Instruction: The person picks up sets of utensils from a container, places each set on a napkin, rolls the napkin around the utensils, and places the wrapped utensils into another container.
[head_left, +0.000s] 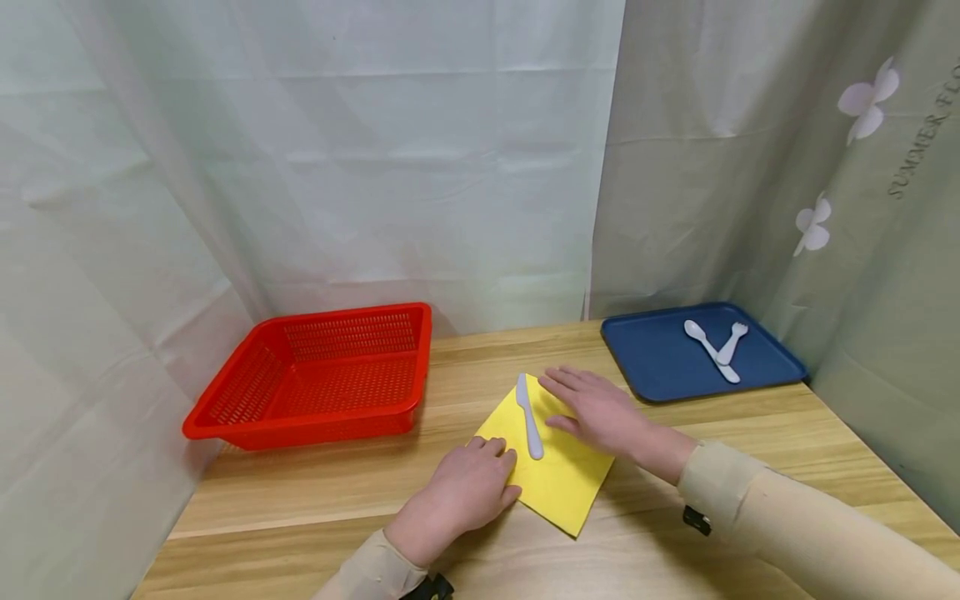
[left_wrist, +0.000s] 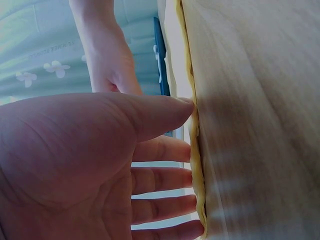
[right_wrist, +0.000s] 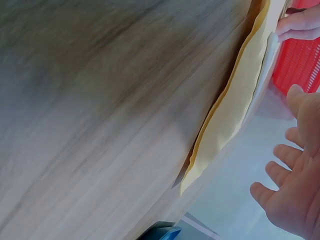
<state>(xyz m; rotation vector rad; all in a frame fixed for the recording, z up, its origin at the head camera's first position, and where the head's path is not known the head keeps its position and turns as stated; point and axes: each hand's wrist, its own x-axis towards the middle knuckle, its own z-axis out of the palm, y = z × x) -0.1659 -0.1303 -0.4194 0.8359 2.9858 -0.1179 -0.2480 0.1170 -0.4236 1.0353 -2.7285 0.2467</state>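
Note:
A yellow napkin [head_left: 566, 479] lies flat on the wooden table, turned cornerwise in the head view. Across its upper left part rests a light grey plastic knife [head_left: 528, 421], blade pointing away. My left hand [head_left: 467, 487] rests at the napkin's left edge; in the left wrist view its fingertips [left_wrist: 185, 205] touch that edge. Over the napkin's right corner hovers my right hand [head_left: 596, 412], its fingers apart and holding nothing. The right wrist view shows a gap between that hand and the napkin.
A red plastic basket [head_left: 300, 429] stands at the back left of the table. At the back right lies a blue tray [head_left: 645, 350] bearing a white spoon [head_left: 705, 342] and a white fork [head_left: 731, 343], one crossing the other. Pale curtains [head_left: 420, 167] enclose the table.

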